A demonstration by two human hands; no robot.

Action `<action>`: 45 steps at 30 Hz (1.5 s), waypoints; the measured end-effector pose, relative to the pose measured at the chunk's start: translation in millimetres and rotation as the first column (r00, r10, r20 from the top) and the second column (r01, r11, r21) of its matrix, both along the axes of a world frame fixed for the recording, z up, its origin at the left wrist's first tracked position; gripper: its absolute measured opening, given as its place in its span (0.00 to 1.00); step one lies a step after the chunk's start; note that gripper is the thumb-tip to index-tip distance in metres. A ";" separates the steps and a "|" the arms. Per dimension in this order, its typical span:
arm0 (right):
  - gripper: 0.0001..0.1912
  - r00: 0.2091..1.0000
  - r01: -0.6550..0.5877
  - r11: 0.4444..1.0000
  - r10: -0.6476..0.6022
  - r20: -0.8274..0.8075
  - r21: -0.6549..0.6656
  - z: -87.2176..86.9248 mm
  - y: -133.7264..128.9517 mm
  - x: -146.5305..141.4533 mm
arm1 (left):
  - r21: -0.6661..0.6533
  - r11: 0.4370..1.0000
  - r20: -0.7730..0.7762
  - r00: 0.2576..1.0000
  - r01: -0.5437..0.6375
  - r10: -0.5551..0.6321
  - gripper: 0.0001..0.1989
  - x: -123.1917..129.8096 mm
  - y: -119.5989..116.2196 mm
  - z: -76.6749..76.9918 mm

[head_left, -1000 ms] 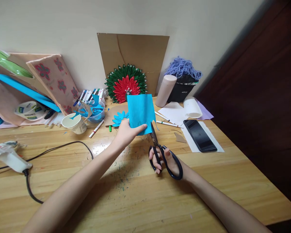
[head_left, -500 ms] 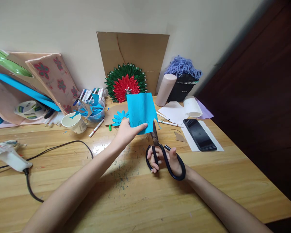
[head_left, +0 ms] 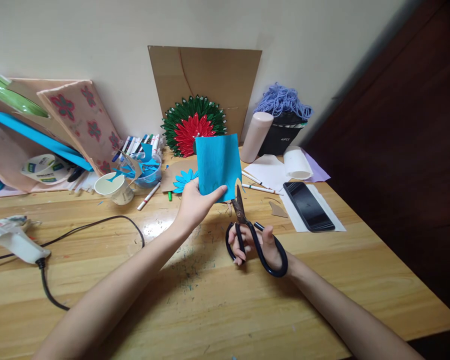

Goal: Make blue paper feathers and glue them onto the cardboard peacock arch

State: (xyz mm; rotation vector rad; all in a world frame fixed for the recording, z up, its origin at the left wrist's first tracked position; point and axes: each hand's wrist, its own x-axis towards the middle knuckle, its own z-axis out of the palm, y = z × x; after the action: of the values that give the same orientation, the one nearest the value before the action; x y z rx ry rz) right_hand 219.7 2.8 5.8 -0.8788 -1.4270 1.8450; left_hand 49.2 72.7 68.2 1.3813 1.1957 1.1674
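My left hand (head_left: 196,201) pinches the lower left of a blue sheet of paper (head_left: 218,162), thumb in front and the other fingers hidden behind. The sheet is held upright above the table, with a notch cut at its lower right corner. My right hand (head_left: 260,245) has its fingers through the black handles of a pair of scissors (head_left: 240,212). The blades point up and stand a little apart at the notched corner. Behind my left hand, a blue petalled paper flower (head_left: 183,181) lies on a piece of cardboard (head_left: 168,175), partly covered.
A hot glue gun (head_left: 20,240) with a black cord lies at left. A paper cup (head_left: 114,189), a tub of blue scraps (head_left: 150,172) and markers stand behind it. A phone (head_left: 309,207) rests on white paper at right. A green-and-red flower-like fan (head_left: 191,127) leans against cardboard.
The blue paper has risen slightly in my left hand and its notched corner has shifted against the blades. My right hand with the scissors has barely moved.
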 end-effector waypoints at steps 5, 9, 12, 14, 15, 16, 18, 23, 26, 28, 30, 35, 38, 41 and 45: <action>0.45 0.999 0.047 0.999 -0.047 0.005 -0.022 -0.5 -0.1 -0.9 | -0.036 0.999 -0.003 1.000 0.026 -0.026 0.12 1.2 -1.5 1.0; 0.43 0.998 0.064 0.997 -0.065 -0.005 -0.046 2.2 -0.4 -2.5 | -0.060 0.998 0.015 0.999 0.030 -0.029 0.12 1.4 -0.9 0.1; 0.42 0.997 0.067 0.995 -0.069 -0.026 -0.078 2.1 -0.2 -2.9 | -0.062 0.998 -0.002 1.000 0.029 -0.029 0.12 1.1 -0.7 0.7; 0.41 0.996 0.077 0.994 -0.080 -0.032 -0.081 -0.7 0.2 -2.6 | -0.062 0.998 -0.011 1.000 0.024 -0.024 0.12 0.9 -0.7 1.3; 0.40 0.996 0.086 0.993 -0.088 -0.028 -0.075 -2.9 0.6 -2.3 | -0.063 0.998 -0.010 1.000 0.022 -0.023 0.12 0.7 -0.7 1.6; 0.40 0.995 0.093 0.993 -0.095 -0.023 -0.068 -5.4 1.0 -1.9 | -0.065 0.998 -0.006 1.000 0.020 -0.021 0.12 0.4 -0.7 1.9; 0.39 0.995 0.104 0.993 -0.104 -0.009 -0.055 -10.3 2.1 -1.1 | -0.074 0.997 0.005 1.000 0.018 -0.018 0.13 -0.1 -0.6 2.2; 0.38 0.989 0.133 0.990 -0.135 0.053 0.039 -11.8 3.3 0.9 | -0.094 0.995 0.027 0.999 0.022 -0.020 0.14 -1.3 0.6 1.9; 0.37 0.982 0.137 0.986 -0.147 0.119 0.090 -6.3 1.6 1.7 | -0.099 0.995 0.027 1.000 0.004 -0.001 0.16 -2.5 2.2 0.7; 0.38 0.982 0.120 0.988 -0.132 0.135 0.096 -4.0 0.2 1.7 | -0.100 0.995 0.027 1.000 -0.013 0.015 0.17 -3.2 3.4 -0.4; 0.40 0.988 0.101 0.992 -0.109 0.105 0.074 -3.5 -0.8 1.0 | -0.103 0.995 0.032 0.999 -0.011 0.014 0.17 -3.4 4.1 -1.3; 0.41 0.996 0.089 0.996 -0.089 0.026 0.000 -2.3 -0.4 -1.6 | -0.111 0.993 0.039 0.998 0.044 -0.040 0.17 -0.8 2.0 -1.9; 0.41 0.994 0.101 0.995 -0.101 0.042 0.010 -3.0 0.7 -1.4 | -0.122 0.990 0.046 0.997 0.065 -0.059 0.17 0.7 0.2 -1.4; 0.40 0.992 0.112 0.994 -0.113 0.049 0.020 -7.6 1.1 -0.6 | -0.121 0.990 0.048 0.996 0.076 -0.071 0.16 0.8 0.0 -1.7; 0.37 0.983 0.159 0.986 -0.163 0.089 0.048 -10.7 -0.1 -1.0 | -0.119 0.990 0.058 0.996 0.074 -0.068 0.16 0.2 1.4 -3.6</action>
State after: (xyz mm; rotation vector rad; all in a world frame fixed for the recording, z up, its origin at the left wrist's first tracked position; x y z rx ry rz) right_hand 218.7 2.6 -4.9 -1.0400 -1.4007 1.6682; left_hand 49.4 74.1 64.6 1.2833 1.1507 1.0588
